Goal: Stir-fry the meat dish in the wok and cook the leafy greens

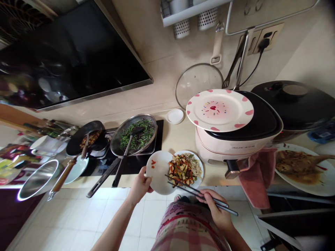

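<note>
Our left hand [142, 184] pinches the left plate [158, 174], our right hand [216, 207] pinches chopsticks [224, 204]. We seem to be pushing food [181, 169] onto the right plate [199, 180]; next needs gentle sweeps.

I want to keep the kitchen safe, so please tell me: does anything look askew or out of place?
Yes: the large heart plate rests off-centre on the pink cooker and appears to jut past its left edge, which looks odd and perhaps unsteady.
</note>
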`<act>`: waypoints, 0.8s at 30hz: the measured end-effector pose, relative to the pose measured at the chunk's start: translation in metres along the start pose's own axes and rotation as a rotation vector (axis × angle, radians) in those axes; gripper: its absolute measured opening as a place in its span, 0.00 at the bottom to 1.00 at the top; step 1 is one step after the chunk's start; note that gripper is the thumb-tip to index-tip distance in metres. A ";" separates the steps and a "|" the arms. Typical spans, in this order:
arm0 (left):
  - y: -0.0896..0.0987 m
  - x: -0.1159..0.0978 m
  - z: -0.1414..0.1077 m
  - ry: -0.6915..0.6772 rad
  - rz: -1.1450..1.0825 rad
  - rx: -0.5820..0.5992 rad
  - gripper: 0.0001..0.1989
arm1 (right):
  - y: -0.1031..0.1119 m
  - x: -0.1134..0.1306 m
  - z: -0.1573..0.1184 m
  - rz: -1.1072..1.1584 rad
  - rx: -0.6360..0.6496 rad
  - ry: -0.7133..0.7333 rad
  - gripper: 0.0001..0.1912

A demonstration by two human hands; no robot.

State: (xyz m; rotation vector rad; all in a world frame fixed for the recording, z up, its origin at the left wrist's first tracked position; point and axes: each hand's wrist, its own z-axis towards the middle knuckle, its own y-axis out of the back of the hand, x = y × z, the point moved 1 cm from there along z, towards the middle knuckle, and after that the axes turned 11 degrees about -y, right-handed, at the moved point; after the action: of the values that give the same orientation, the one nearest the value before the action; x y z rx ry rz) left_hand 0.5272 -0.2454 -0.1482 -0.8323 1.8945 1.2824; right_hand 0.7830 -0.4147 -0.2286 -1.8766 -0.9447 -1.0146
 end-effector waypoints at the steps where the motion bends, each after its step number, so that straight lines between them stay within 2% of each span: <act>1: 0.000 0.000 0.000 0.004 -0.018 -0.005 0.26 | 0.004 -0.006 -0.003 -0.001 0.026 -0.024 0.16; 3: 0.000 0.000 0.000 0.018 -0.037 -0.012 0.26 | 0.013 -0.019 -0.007 0.003 0.028 -0.056 0.16; 7: 0.001 0.000 -0.002 0.032 0.005 0.004 0.26 | 0.027 -0.035 -0.008 0.011 -0.048 -0.078 0.18; 13: 0.003 0.000 -0.004 0.004 0.063 0.020 0.25 | 0.037 -0.026 -0.007 0.015 -0.147 -0.048 0.20; 18: 0.005 -0.005 -0.007 -0.012 0.080 0.039 0.22 | 0.041 -0.017 -0.011 -0.002 -0.171 -0.020 0.19; 20: 0.005 -0.007 -0.009 -0.018 0.083 0.046 0.20 | 0.036 -0.015 -0.013 -0.005 -0.151 0.006 0.17; 24: 0.005 -0.011 -0.012 -0.010 0.068 0.025 0.20 | 0.015 -0.015 -0.010 -0.060 0.002 0.068 0.14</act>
State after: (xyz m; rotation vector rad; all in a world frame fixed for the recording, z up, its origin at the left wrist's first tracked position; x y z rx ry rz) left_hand 0.5265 -0.2538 -0.1333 -0.7527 1.9420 1.2980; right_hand 0.7872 -0.4330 -0.2428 -1.8098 -0.9672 -1.1054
